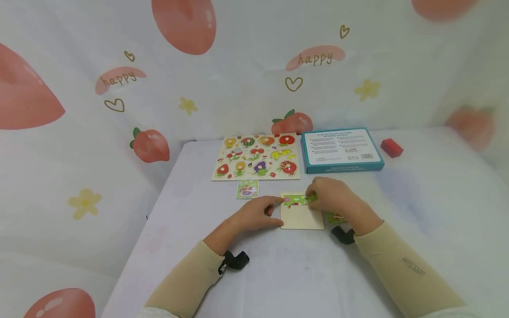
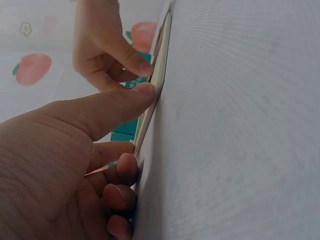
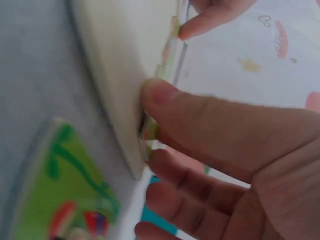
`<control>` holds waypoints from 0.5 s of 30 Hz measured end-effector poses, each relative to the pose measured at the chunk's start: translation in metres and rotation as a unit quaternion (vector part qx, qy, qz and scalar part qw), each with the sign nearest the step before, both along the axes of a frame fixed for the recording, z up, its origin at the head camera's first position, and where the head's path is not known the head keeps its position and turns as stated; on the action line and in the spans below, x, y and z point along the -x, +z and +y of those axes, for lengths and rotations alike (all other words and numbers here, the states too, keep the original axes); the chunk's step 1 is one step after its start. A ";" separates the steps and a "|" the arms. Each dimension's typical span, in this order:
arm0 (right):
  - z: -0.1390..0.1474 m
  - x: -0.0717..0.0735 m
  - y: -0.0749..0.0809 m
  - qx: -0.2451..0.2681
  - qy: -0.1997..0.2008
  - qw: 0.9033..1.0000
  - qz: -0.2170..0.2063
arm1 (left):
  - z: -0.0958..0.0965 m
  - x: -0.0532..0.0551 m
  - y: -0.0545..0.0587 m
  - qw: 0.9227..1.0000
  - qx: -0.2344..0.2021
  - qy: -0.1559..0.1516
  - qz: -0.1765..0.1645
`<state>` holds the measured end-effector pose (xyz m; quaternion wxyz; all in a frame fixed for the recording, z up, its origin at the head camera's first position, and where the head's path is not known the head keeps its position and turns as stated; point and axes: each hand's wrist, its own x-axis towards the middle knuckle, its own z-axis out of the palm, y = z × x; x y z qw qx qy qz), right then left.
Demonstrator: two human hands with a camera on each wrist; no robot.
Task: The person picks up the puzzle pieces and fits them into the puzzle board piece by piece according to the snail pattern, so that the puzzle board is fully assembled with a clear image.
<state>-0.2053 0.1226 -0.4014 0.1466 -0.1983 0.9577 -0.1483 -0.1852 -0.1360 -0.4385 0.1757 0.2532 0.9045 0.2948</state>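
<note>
A square wooden puzzle board (image 1: 302,218) lies in front of me, with a strip of green printed pieces (image 1: 295,200) along its far edge. My left hand (image 1: 254,214) holds the board's left side, index finger at the far corner and thumb at the near one. In the left wrist view the thumb (image 2: 122,105) rests on the board's rim. My right hand (image 1: 332,198) pinches a small green puzzle piece (image 1: 312,198) at the board's far right corner. The right fingers partly hide this piece.
A green picture piece (image 1: 337,217) lies right of the board, partly under my right wrist. Another picture square (image 1: 247,189) lies to the left. Behind stand a fruit peg puzzle (image 1: 254,157), a teal-edged box (image 1: 342,150) and a red block (image 1: 391,148).
</note>
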 end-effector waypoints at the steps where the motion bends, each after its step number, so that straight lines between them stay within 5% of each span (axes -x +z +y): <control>1: 0.000 0.001 -0.001 0.005 0.000 1.000 -0.001 | 0.000 0.000 0.000 1.000 0.001 -0.001 0.001; 15: -0.011 0.000 -0.005 -0.016 -0.028 0.999 -0.013 | 0.000 -0.001 0.001 1.000 0.001 0.009 -0.006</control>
